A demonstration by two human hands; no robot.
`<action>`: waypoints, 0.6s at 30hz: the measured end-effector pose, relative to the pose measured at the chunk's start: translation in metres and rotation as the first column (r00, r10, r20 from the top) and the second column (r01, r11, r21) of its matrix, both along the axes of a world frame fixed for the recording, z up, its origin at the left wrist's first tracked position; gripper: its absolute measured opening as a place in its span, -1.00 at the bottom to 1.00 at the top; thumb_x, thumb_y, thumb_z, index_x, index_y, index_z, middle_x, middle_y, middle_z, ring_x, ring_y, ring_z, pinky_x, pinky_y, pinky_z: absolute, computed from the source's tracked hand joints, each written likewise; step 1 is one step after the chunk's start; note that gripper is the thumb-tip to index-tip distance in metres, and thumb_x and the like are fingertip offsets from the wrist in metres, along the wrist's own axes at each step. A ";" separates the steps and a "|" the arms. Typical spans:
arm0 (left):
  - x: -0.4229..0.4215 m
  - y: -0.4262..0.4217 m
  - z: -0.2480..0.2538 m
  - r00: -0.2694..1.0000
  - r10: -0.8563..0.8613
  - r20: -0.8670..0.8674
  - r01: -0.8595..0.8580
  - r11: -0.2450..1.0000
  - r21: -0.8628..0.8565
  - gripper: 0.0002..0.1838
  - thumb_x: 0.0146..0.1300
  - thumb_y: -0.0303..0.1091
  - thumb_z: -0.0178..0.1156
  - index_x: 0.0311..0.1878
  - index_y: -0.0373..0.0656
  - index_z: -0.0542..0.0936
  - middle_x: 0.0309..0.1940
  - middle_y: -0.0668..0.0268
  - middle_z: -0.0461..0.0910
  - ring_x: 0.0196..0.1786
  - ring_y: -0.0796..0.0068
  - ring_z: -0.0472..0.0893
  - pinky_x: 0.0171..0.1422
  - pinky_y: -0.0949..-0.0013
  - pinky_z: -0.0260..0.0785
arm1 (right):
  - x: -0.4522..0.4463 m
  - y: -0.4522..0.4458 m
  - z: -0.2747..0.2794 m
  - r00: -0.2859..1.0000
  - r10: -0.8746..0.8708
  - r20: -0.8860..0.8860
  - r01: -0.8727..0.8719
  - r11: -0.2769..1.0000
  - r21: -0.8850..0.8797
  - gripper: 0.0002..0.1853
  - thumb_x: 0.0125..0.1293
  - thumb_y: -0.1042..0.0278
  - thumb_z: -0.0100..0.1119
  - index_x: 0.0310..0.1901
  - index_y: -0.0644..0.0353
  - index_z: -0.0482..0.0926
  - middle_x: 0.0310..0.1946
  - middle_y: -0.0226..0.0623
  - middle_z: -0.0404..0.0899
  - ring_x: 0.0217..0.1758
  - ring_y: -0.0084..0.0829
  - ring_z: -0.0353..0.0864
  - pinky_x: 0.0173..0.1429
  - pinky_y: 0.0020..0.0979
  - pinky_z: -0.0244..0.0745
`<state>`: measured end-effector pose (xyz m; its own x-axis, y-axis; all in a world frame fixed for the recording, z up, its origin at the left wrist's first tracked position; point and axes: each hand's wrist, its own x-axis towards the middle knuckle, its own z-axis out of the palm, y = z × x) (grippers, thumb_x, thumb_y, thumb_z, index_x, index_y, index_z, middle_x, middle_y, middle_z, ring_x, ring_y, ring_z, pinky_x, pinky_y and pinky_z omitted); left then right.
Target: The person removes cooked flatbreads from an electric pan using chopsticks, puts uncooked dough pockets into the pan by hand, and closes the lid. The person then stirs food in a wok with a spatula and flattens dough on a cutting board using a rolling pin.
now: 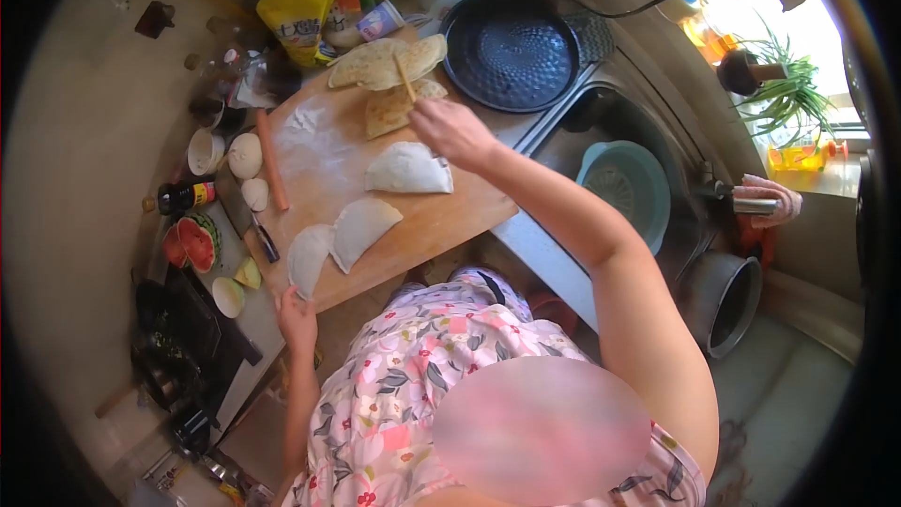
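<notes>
My right hand (455, 134) is closed round wooden chopsticks (404, 77), whose tips reach over browned, cooked stuffed flatbreads (368, 64) at the far side of a wooden board (427, 230). Another browned piece (389, 111) lies just left of this hand. Beneath the hand is a pale, uncooked half-moon dough pocket (409, 169). Two more raw pockets, one (364, 233) beside the other (310, 261), sit near the front edge. At the board's front left corner, my left hand (297, 321) grips the edge, its fingertips close to the nearest pocket.
Along the board's left side lie a rolling pin (272, 161), dough balls (246, 156), a knife (264, 238) and cut watermelon (197, 242). A dark round pan (511, 49) stands behind. On the right, the sink (601, 113) holds a green basin (624, 192). Flour dusts the board.
</notes>
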<state>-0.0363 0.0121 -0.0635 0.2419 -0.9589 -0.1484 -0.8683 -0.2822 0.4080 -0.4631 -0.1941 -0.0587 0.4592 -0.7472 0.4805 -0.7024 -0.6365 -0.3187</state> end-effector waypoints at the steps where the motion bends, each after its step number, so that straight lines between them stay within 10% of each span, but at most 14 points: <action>1: 0.000 -0.001 0.004 1.000 -0.003 0.004 0.003 1.000 -0.007 -0.56 0.05 -0.44 0.31 0.06 -0.17 0.53 -0.24 0.18 0.41 -0.16 0.17 0.46 0.00 0.20 0.35 | 0.016 -0.003 -0.005 0.999 0.016 -0.030 -0.017 1.000 -0.021 -0.86 0.19 0.35 0.05 -0.31 0.24 0.46 -0.32 -0.17 0.42 -0.20 -0.19 0.56 -0.05 -0.25 0.50; 8: 0.021 0.017 0.007 0.996 0.094 -0.008 -0.093 0.994 0.051 -0.55 0.07 -0.41 0.33 0.08 -0.17 0.53 -0.24 0.17 0.41 -0.16 0.19 0.45 0.00 0.20 0.35 | 0.072 -0.003 -0.029 0.985 -0.125 0.123 0.117 0.991 0.068 -0.86 0.23 0.35 0.06 -0.24 0.21 0.44 -0.27 -0.16 0.43 -0.19 -0.12 0.54 -0.03 -0.23 0.46; 18: 0.018 0.009 -0.001 0.964 0.136 -0.227 -0.133 0.991 0.030 -0.58 0.16 -0.41 0.30 0.11 -0.17 0.53 -0.17 0.22 0.51 -0.17 0.31 0.51 -0.01 0.27 0.39 | 0.095 0.078 0.072 0.948 0.008 0.319 -0.088 0.968 0.237 -0.84 0.21 0.47 0.14 -0.16 0.21 0.51 -0.17 -0.11 0.45 -0.15 -0.09 0.55 -0.19 -0.20 0.52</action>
